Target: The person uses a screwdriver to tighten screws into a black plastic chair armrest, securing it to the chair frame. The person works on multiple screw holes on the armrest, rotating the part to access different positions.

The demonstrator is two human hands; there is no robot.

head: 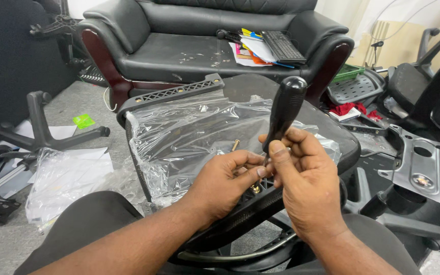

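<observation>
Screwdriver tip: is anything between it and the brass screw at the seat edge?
Nothing visible. The right hand holds the screwdriver over the screw, which the left hand pinches; the plastic wrap lies behind.

Right hand grips a black-handled screwdriver upright; left hand steadies its tip on the chair seat

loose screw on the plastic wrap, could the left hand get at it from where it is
Probably yes: the screw lies bare on the wrap just beyond the left hand, nothing between them, though its fingers are pinching at the screwdriver tip.
</observation>
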